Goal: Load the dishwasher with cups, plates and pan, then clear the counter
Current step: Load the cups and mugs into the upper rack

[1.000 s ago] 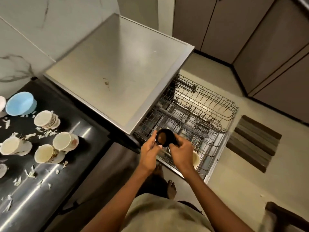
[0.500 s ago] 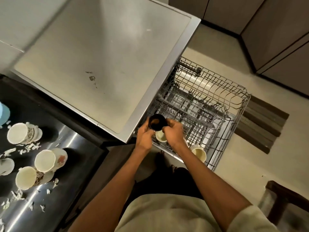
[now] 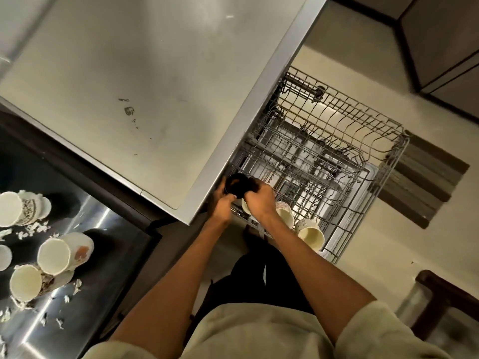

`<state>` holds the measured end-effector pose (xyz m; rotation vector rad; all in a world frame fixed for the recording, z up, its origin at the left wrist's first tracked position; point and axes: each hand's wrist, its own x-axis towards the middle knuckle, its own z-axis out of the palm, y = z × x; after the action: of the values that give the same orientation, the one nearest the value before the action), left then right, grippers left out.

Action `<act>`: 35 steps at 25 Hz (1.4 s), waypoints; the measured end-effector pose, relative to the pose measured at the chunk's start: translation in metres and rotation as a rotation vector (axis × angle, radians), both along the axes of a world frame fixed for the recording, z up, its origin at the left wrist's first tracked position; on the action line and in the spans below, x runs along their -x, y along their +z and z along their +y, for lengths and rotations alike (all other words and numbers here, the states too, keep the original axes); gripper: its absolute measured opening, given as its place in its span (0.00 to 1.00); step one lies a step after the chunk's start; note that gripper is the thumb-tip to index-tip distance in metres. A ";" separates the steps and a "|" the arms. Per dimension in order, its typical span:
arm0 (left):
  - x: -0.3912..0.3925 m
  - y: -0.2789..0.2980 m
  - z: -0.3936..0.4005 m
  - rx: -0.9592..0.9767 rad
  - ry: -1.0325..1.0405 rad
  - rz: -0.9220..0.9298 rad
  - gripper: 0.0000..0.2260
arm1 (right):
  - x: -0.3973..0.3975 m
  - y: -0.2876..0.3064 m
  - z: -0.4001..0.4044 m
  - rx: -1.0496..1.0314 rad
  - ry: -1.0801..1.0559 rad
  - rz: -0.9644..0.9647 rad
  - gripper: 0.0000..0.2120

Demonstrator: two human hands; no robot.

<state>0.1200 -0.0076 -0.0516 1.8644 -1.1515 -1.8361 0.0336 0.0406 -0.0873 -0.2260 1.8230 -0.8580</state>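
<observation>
Rack holds pale cups; left hand and right hand grip clamped on black cup.

Home kitchen. Shown by: pulled-out grey wire dishwasher rack holding cream ceramic cups; brushed-steel dishwasher top; dark glossy counter strewn with cream printed mugs and white scraps; brown flat-front cabinets; beige tiled floor with striped brown mat.

Pale cups and white scraps lie on the dark counter.
</observation>
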 end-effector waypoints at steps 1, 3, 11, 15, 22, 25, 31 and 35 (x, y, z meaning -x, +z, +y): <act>0.001 -0.003 -0.001 -0.006 0.012 -0.009 0.31 | -0.001 -0.003 -0.002 -0.014 0.015 -0.007 0.18; 0.002 -0.008 -0.004 -0.002 0.019 -0.033 0.31 | -0.004 -0.011 -0.005 -0.045 0.042 -0.023 0.15; 0.006 -0.018 -0.010 -0.008 0.005 -0.101 0.26 | -0.007 -0.031 -0.017 -0.105 0.159 -0.007 0.15; 0.007 -0.024 -0.013 -0.014 -0.019 -0.112 0.24 | -0.010 -0.050 -0.022 -0.146 0.199 0.009 0.18; 0.002 -0.036 -0.018 -0.060 -0.081 -0.148 0.19 | -0.004 -0.032 -0.040 -0.197 0.318 0.065 0.14; 0.000 -0.042 -0.021 -0.108 -0.068 -0.192 0.18 | -0.007 -0.031 -0.043 -0.215 0.344 0.095 0.19; 0.009 -0.049 -0.027 -0.178 -0.066 -0.210 0.18 | -0.009 -0.034 -0.046 -0.252 0.468 0.174 0.20; 0.009 -0.056 -0.030 -0.197 -0.093 -0.216 0.18 | -0.007 -0.042 -0.046 -0.277 0.510 0.203 0.18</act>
<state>0.1110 -0.0373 -0.1080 2.2000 -1.1802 -1.8953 0.0408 -0.0058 -0.1291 -0.5854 1.9223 -0.2296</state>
